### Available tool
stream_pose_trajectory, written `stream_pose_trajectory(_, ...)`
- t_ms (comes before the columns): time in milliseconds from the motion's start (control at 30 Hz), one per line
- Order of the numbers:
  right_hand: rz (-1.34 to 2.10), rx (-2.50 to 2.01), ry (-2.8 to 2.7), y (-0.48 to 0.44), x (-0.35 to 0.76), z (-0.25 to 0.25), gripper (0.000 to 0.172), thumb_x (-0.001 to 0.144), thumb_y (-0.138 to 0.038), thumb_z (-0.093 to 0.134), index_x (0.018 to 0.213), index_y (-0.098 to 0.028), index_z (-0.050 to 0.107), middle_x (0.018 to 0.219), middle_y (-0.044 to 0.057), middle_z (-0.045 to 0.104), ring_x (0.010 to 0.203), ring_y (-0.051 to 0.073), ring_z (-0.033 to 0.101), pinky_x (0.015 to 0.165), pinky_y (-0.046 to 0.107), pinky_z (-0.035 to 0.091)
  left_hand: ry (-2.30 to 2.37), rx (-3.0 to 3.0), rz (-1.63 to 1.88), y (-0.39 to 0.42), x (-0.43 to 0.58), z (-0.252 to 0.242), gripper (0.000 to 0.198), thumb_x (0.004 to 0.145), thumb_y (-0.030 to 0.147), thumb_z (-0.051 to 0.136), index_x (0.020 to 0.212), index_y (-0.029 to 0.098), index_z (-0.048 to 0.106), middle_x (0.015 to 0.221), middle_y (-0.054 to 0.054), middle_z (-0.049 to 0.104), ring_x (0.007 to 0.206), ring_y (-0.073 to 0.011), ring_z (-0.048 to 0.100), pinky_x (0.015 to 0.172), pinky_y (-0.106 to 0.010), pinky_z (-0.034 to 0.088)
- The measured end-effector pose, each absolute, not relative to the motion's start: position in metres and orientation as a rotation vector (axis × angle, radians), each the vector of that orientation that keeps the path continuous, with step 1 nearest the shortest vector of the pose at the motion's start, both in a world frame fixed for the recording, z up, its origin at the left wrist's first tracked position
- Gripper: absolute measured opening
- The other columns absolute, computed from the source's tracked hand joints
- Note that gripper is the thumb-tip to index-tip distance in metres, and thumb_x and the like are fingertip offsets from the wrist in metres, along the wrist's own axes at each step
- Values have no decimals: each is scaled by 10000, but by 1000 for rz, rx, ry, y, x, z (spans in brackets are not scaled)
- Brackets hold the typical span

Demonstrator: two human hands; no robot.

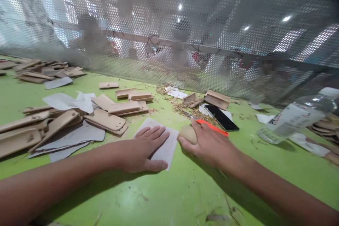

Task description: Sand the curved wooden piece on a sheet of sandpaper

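On the green table (169, 197), near centre, white paper (162, 152) lies already flat under the left hand (141, 150), grip released; the right hand (210, 145) grasps a pale lump (189, 134), and wooden pieces (106, 119) wait loose at left, off that sheet.

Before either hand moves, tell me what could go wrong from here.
The metal tip of the orange-handled tool lies close to the right hand, so a careless reach might nick a finger if it is sharp.
The phone, lying just beyond that tool, could get bumped.
The white paper under the spread left hand might crease or slide if that hand shifts.
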State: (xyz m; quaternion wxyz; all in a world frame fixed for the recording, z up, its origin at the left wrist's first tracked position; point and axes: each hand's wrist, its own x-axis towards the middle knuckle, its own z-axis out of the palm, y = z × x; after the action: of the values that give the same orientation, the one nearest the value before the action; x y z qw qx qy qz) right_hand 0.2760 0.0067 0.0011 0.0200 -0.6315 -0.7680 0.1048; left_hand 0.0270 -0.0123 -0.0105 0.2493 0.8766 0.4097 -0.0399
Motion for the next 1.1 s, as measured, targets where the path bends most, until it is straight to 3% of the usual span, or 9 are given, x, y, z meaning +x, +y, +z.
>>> stream_pose_trajectory(200,514,-1669,-2288,6,280,16,764,982,-765,305,1332,-169,632,1255,193,705,1183,383,647,978,497,499,1138,2392,-119,-14,26,-10,951,1012,683,483,1687,139,90,1710,-153,-19,1585,-331,-37,1276,-533,56)
stream_pose_trajectory(267,829,-1489,-2291,3,282,17,818,988,-794,143,1091,-190,685,965,109,719,908,263,700,826,388,555,1130,2395,-90,-15,26,-8,939,1011,685,486,1688,155,110,1710,-153,5,1584,-344,-14,1273,-549,70)
stream_pose_trajectory(333,1385,-1247,-2173,-2,284,15,844,948,-848,100,928,-200,641,751,25,593,638,172,598,633,311,534,1119,2400,-61,-15,26,-8,918,1008,680,495,1688,174,140,1710,-151,31,1583,-355,9,1270,-563,90)
stream_pose_trajectory(400,1826,-1026,-1943,-9,286,12,717,896,-882,354,939,-208,597,745,-18,513,575,128,486,553,265,475,1129,2406,-56,-15,25,-8,910,1005,668,506,1684,166,167,1709,-157,42,1583,-359,20,1271,-563,98)
stream_pose_trajectory(467,1971,-935,-1824,-17,284,10,565,794,-730,718,1001,-222,583,793,-34,507,607,110,443,553,235,443,1140,2411,-59,-16,25,-7,901,1002,659,513,1677,151,198,1711,-161,49,1584,-360,32,1274,-557,101)
stream_pose_trajectory(567,2098,-822,-1705,-27,277,7,550,686,-501,876,1071,-223,599,857,-31,501,655,105,447,596,233,454,1141,2408,-56,-18,26,-6,880,995,651,524,1670,162,239,1712,-157,70,1580,-372,57,1273,-565,112)
stream_pose_trajectory(700,2376,-607,-1355,-33,267,4,614,672,-554,748,1143,-182,619,937,31,551,724,166,582,811,387,524,1153,2395,-34,-21,27,-3,806,994,551,557,1661,188,286,1716,-133,89,1577,-379,71,1271,-574,113)
stream_pose_trajectory(867,2483,-844,-1201,-32,268,4,633,719,-595,399,1062,-132,662,835,93,621,650,215,587,658,322,468,1181,2396,-90,-21,28,-3,816,985,518,552,1662,156,275,1717,-141,117,1575,-381,88,1275,-570,117)
stream_pose_trajectory(1100,2450,-862,-1277,-31,270,7,768,781,-577,254,1217,-90,657,764,113,679,624,241,614,689,328,470,1194,2417,-69,-22,28,-5,860,999,555,527,1674,124,214,1715,-150,123,1578,-371,89,1285,-537,98)
